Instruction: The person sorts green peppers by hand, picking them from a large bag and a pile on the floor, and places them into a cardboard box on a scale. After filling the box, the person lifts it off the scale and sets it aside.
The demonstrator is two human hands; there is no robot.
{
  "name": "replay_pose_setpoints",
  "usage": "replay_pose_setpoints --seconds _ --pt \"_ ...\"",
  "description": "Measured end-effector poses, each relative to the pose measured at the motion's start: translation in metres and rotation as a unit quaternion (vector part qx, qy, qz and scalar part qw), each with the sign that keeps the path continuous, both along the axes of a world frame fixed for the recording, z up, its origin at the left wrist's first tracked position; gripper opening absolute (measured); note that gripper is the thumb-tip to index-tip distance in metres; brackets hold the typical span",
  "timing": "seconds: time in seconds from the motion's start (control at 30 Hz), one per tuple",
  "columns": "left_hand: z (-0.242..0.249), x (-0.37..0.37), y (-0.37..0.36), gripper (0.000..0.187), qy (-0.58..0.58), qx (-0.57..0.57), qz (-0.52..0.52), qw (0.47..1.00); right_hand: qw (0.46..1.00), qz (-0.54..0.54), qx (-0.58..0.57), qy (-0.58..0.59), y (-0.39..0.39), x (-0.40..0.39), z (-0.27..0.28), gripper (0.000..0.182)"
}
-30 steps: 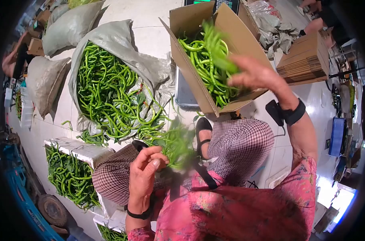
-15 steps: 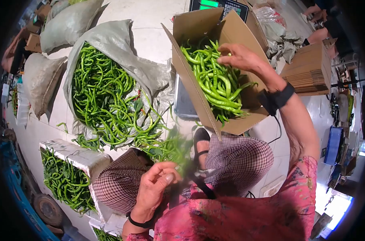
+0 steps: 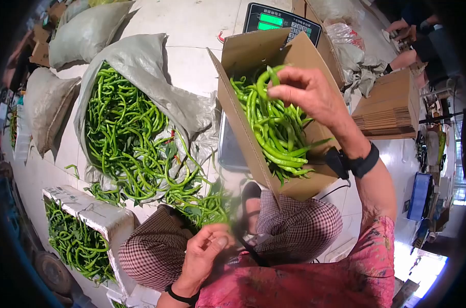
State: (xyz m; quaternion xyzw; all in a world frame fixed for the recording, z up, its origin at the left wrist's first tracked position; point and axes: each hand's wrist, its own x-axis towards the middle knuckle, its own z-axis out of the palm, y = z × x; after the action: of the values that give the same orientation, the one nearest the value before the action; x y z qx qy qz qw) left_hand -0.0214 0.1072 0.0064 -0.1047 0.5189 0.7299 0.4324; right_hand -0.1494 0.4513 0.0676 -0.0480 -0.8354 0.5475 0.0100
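Above the open cardboard box (image 3: 325, 179), my right hand (image 3: 312, 95) pinches a curled green chili pepper (image 3: 262, 84) between thumb and fingers. More long green chili peppers (image 3: 276, 136) lie heaped inside the box. My left hand (image 3: 204, 254) is low in front of my lap, its fingers closed on green chili peppers (image 3: 217, 203) that are smeared by motion; how many it holds is hidden. Just beyond it, loose peppers spill from a grey woven sack (image 3: 125, 51) full of thinner green chilies (image 3: 125, 128).
The box rests on a scale platform (image 3: 230, 151), with a lit display (image 3: 271, 21) behind. A white foam box (image 3: 92, 205) of chilies stands at left, near filled sacks (image 3: 51, 105). Flattened cartons (image 3: 387, 105) are stacked at right. Another person's hand (image 3: 397, 26) shows at top right.
My right hand has come up from the peppers in the box with a curled one between its fingers. My left hand stays low, the peppers at it still blurred. The camera view has shifted slightly.
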Motion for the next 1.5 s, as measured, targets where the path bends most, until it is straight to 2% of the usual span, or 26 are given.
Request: replay_pose_setpoints --seconds 0.03,0.07,0.1,0.2,0.27,0.3,0.37,0.43,0.53,0.63,0.67,0.7,0.77,0.8,0.97,1.03,1.13,1.17,1.23,1.27,1.3,1.33,1.37,1.43,1.5 --pt "0.0 0.0 0.0 0.025 0.001 0.0 -0.001 1.0 1.0 0.003 0.005 0.019 -0.004 0.005 -0.002 0.014" --pt "0.0 0.0 0.001 0.025 0.0 -0.002 -0.008 1.0 0.996 0.0 0.058 0.061 -0.009 0.01 -0.004 0.016" --pt "0.001 0.001 0.001 0.025 -0.001 -0.005 -0.014 1.0 0.977 0.021 0.173 0.12 -0.015 0.012 0.005 0.02" --pt "-0.003 0.001 0.001 0.025 0.02 0.001 -0.021 1.0 0.972 0.04 0.181 0.148 -0.026 0.022 0.001 0.019" --pt "-0.002 0.001 0.001 0.025 0.017 -0.003 -0.02 1.0 0.937 0.079 0.27 0.208 -0.033 0.026 0.01 0.017" --pt "-0.001 0.001 0.002 0.024 0.014 -0.006 -0.019 1.0 0.937 0.079 0.269 0.209 -0.034 0.027 0.013 0.017" --pt "-0.004 0.002 0.002 0.025 0.019 -0.003 -0.017 1.0 0.91 0.057 0.347 0.221 -0.032 0.032 0.017 0.016" --pt "-0.003 0.003 0.003 0.025 0.02 -0.001 -0.02 1.0 0.909 0.034 0.351 0.221 -0.016 0.03 0.017 0.017" --pt "-0.001 0.004 0.003 0.025 0.013 0.004 -0.019 1.0 0.893 0.054 0.42 0.152 0.008 0.023 0.021 0.019" --pt "-0.002 0.003 0.007 0.025 0.004 0.007 -0.018 1.0 0.879 0.034 0.441 0.179 0.017 0.01 0.002 0.02" --pt "0.0 0.003 0.008 0.025 0.005 -0.002 -0.023 1.0 0.898 0.047 0.391 0.198 0.022 0.001 -0.005 0.02" --pt "0.0 0.003 0.008 0.025 0.005 -0.011 -0.027 1.0 0.899 0.047 0.389 0.197 0.024 -0.006 -0.001 0.02" --pt "0.0 0.002 0.007 0.025 0.004 -0.011 -0.025 1.0 0.98 -0.039 0.177 0.082 0.024 -0.02 0.017 0.021" --pt "0.0 0.001 0.008 0.025 0.007 -0.007 -0.025 1.0 0.994 -0.065 0.079 0.04 0.031 -0.027 0.019 0.023" --pt "0.002 -0.001 0.007 0.026 0.004 -0.022 -0.023 0.999 0.987 -0.154 -0.027 -0.025 0.071 -0.041 -0.02 0.025" --pt "0.002 -0.001 0.007 0.026 0.006 -0.029 -0.025 0.999 0.948 -0.221 -0.203 -0.104 0.093 -0.04 -0.049 0.022" --pt "0.002 -0.001 0.01 0.026 0.012 -0.023 -0.031 0.999 0.906 -0.277 -0.289 -0.137 0.103 -0.041 -0.093 0.019" --pt "0.003 -0.002 0.011 0.027 0.008 -0.02 -0.031 0.999 0.91 -0.29 -0.257 -0.146 0.098 -0.038 -0.101 0.021" --pt "0.004 -0.002 0.01 0.027 0.003 -0.018 -0.034 0.999 0.953 -0.25 -0.038 -0.165 0.087 -0.036 -0.112 0.031" --pt "0.003 -0.002 0.008 0.026 0.007 -0.018 -0.037 0.999 0.945 -0.211 0.201 -0.148 0.085 -0.035 -0.115 0.039" --pt "0.002 -0.002 0.007 0.026 0.013 -0.017 -0.038 0.999 0.882 -0.158 0.428 -0.12 0.082 -0.038 -0.114 0.046" --pt "0.002 -0.003 0.006 0.026 0.015 -0.018 -0.036 0.999 0.887 -0.179 0.42 -0.064 0.069 -0.032 -0.106 0.057" --pt "0.003 -0.004 0.005 0.026 0.019 -0.025 -0.031 0.999 0.888 -0.178 0.42 -0.061 0.057 -0.03 -0.094 0.057" --pt "0.002 -0.004 0.002 0.026 0.023 -0.03 -0.029 0.999 0.882 -0.052 0.468 0.01 0.033 -0.023 -0.067 0.07" --pt "0.0 -0.003 0.001 0.026 0.032 -0.025 -0.03 0.999 0.871 0.029 0.477 -0.114 0.009 -0.01 -0.058 0.08"
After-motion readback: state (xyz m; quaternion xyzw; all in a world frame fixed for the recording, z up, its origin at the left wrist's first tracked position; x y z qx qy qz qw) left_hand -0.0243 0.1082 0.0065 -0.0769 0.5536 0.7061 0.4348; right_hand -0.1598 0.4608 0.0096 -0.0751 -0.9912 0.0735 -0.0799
